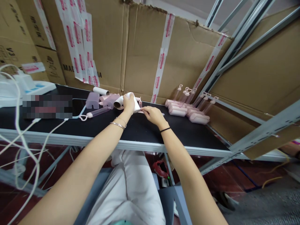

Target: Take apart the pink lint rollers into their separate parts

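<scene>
**One roll in work, right-hand group looks assembled**

Left hand (pixel 128 104) grips white roll (pixel 136 105) over black tabletop (pixel 142 132). Right hand (pixel 152 115): fingertips at roll's lower end, can't tell if gripping. Pink lint rollers (pixel 177 111) at right look done. Apparently left: held roll, loose white roll (pixel 99 90), heart-ended handle (pixel 97 112).

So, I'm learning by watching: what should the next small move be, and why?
Probably a gentle pull by the right hand, with the left hand steady: the right is bunched at the lower end of the white piece, which the left grips.
</scene>
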Tool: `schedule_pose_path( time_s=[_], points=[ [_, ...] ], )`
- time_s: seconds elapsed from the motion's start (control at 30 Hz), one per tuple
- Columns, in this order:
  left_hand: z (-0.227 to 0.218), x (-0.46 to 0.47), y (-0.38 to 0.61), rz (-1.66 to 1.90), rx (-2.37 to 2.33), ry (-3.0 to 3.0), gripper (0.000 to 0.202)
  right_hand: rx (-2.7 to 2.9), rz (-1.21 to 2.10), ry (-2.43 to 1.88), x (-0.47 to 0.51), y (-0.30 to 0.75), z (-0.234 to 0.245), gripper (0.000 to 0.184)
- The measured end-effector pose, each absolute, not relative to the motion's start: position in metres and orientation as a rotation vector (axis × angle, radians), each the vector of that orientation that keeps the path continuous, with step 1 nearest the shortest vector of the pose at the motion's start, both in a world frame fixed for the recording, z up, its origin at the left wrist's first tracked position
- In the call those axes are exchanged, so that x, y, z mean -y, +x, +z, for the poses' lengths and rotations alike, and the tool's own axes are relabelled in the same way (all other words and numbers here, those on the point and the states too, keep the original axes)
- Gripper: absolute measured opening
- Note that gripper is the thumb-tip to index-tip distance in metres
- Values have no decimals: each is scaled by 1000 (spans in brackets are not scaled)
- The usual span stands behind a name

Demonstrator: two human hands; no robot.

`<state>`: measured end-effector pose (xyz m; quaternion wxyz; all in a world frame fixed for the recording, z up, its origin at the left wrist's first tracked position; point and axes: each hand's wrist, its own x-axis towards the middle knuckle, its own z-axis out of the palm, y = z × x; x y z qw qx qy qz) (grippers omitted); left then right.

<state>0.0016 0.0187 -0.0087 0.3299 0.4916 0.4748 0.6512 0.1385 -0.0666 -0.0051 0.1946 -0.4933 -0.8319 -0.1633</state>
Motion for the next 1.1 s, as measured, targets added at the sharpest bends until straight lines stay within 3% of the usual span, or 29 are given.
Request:
schedule_pose_path(
  time_s=[0.63, 0.83, 1.1],
  points=[
    [-11, -22, 2, 1724, -1307, 1180, 32, 2343, -556, -1450, 70, 134, -5, 33],
    [-5, -23, -8, 1903, -1398, 1093, 35, 2436, -544, -1443, 72, 131, -4, 33],
    [10, -6, -14, 1993, -1387, 1214, 52, 1911, -477, -1810, 57, 154, -6, 25]
  ],
)
